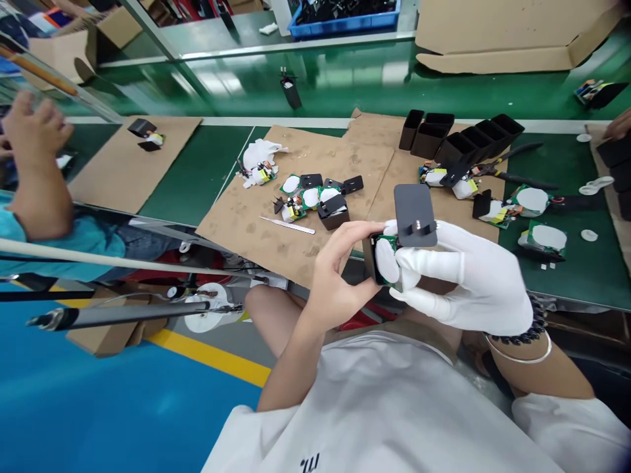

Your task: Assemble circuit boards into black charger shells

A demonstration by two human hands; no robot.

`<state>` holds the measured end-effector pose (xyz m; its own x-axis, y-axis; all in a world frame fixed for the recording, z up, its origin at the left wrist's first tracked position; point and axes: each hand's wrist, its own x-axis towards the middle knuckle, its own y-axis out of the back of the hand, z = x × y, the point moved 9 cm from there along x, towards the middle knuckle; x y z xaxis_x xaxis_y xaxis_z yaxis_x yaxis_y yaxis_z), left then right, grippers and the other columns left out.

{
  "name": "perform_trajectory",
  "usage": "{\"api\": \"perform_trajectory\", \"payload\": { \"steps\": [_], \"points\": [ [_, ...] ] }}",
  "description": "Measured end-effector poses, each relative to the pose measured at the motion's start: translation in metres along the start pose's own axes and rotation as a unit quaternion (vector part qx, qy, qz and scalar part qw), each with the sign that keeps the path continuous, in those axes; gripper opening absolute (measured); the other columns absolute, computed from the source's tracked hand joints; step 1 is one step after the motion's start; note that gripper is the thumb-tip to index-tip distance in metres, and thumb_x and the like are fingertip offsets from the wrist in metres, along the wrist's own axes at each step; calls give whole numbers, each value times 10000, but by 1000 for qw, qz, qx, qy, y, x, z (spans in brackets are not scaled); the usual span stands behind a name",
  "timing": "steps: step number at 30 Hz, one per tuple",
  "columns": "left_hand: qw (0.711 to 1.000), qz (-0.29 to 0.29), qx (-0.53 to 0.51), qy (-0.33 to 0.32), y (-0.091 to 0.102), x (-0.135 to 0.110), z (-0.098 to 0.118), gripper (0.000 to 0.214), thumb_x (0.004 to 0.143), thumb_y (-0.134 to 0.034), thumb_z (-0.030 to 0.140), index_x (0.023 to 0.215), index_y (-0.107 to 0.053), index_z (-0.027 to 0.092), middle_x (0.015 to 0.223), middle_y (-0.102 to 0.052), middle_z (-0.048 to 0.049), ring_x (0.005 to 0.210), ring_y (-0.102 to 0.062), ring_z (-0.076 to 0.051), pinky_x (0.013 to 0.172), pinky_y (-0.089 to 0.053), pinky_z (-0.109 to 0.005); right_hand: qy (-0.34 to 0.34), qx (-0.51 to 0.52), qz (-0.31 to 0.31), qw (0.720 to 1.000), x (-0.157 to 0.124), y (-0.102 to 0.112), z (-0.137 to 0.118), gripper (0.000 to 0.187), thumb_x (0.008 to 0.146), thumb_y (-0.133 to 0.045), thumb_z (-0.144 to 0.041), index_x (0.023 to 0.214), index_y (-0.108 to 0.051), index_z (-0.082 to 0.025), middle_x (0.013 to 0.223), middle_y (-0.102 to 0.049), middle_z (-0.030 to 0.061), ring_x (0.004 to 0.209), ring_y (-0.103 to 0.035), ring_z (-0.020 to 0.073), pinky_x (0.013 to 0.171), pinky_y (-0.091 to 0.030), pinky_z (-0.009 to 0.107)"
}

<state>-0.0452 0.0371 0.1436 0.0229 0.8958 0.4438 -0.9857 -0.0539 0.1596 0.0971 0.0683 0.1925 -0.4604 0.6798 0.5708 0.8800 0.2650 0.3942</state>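
Observation:
My bare left hand [340, 279] is closed around a black charger housing [369, 257]. A green circuit board with a round white pad [387, 259] sits at the housing's mouth; how deep it goes in I cannot tell. My right hand [468, 279], in a white glove, pinches that board. A black plug cover with metal prongs [413, 207] stands up beside the gloved fingers, joined to the board as far as I can see. On the cardboard ahead lie several board assemblies [310, 197], a partly filled black housing [334, 213] and metal tweezers [287, 225].
Several black housings [461, 148] stand at the back right, near black-handled pliers [517, 177]. More boards [542, 238] lie on the green table at right. A charger stands on the green belt [290, 89]. Co-workers' hands show at far left [37, 128] and far right [620, 125].

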Motion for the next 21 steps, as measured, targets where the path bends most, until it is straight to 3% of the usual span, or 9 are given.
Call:
{"api": "perform_trajectory", "payload": {
  "steps": [4,6,8,10,15,18,21],
  "points": [
    [999,-6,-5,51,-9,-2,-39,552,671,-718,74,1203,-652,204,1231,-692,-62,1193,-640,-238,1061,-495,-361,110,-144,-72,981,-13,-18,4,112,849,-675,-160,937,-699,-226,1126,-729,110,1005,-702,232,803,-599,379],
    [996,-4,-29,87,-18,-2,-65,578,651,-775,114,1209,-642,187,1256,-693,-84,1205,-644,-254,1082,-487,-378,88,-177,-100,975,-19,-20,20,110,865,-706,-257,965,-688,-214,1248,-686,141,1145,-677,289,869,-599,415],
    [993,4,-41,113,-28,2,-87,614,632,-815,155,1217,-629,165,1282,-688,-115,1222,-641,-275,1098,-484,-405,39,-191,-115,974,-24,-19,38,231,862,-734,-358,1042,-690,-219,1373,-631,142,1252,-636,318,964,-580,439],
    [993,11,-30,118,-39,9,-101,627,635,-804,160,1232,-616,150,1296,-682,-138,1224,-640,-288,1098,-488,-430,-10,-216,-88,972,-30,-13,53,330,880,-718,-372,1173,-676,-228,1430,-609,129,1284,-628,306,1023,-564,430],
    [991,27,98,92,-56,21,-107,579,671,-742,147,1233,-605,154,1231,-693,-138,1187,-639,-316,1110,-465,-528,-89,-333,55,937,-52,-10,78,381,944,-629,-298,1318,-651,-228,1314,-708,98,1173,-709,257,993,-597,363],
    [986,13,133,96,-57,20,-105,560,704,-700,126,1250,-584,164,1246,-676,-142,1213,-621,-325,1122,-451,-554,-95,-399,67,909,-56,-19,84,344,962,-588,-252,1293,-677,-224,1279,-728,96,1040,-761,241,867,-635,309],
    [992,-9,63,106,-54,16,-107,657,726,-694,117,1350,-502,190,1324,-633,-141,1250,-607,-295,1127,-468,-510,-46,-419,70,904,-47,-16,73,310,955,-580,-195,1238,-701,-223,1174,-772,74,946,-781,216,792,-637,268]
  ]
}}
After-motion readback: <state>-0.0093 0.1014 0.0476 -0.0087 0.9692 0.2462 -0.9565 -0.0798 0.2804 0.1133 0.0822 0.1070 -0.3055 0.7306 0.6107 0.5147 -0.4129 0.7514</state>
